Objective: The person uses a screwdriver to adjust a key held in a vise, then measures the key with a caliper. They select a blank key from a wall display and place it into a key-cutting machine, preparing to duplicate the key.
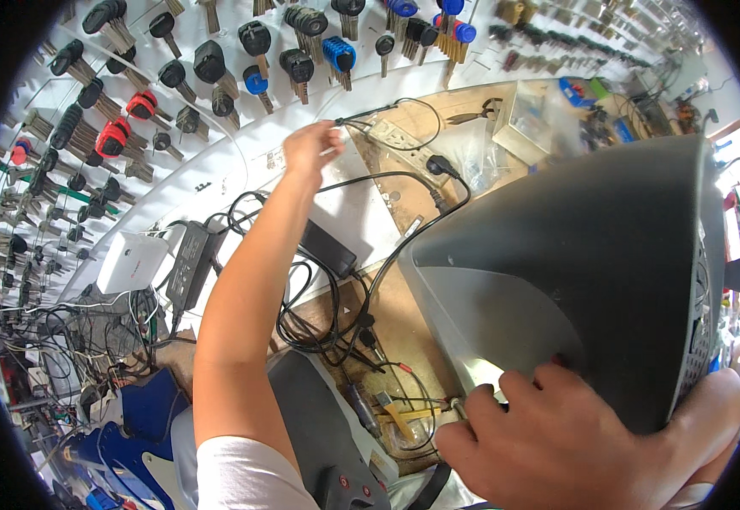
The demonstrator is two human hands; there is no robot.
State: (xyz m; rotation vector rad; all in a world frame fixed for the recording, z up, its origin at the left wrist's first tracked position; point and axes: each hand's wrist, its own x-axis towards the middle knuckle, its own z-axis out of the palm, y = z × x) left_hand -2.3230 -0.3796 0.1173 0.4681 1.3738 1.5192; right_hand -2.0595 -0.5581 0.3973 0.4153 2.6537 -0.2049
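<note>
My left hand (309,153) reaches far out over the bench, its fingers bent together at the end of a thin black cable (376,113). That cable loops round beside a pale power strip (400,144), in which a black plug (441,167) sits. My right hand (549,438) is at the lower right, in front of a big dark grey machine housing (557,229). Its fingers are bent and apart, with no held thing visible, and its palm is hidden. Close to its fingers lies a brush with a yellowish handle (397,418).
Many keys (210,64) hang on the white wall behind. A black power adapter (329,246), coiled cables (306,327), a second adapter (190,263) and a white box (132,262) crowd the bench's left. A pale open box (523,127) stands behind the housing.
</note>
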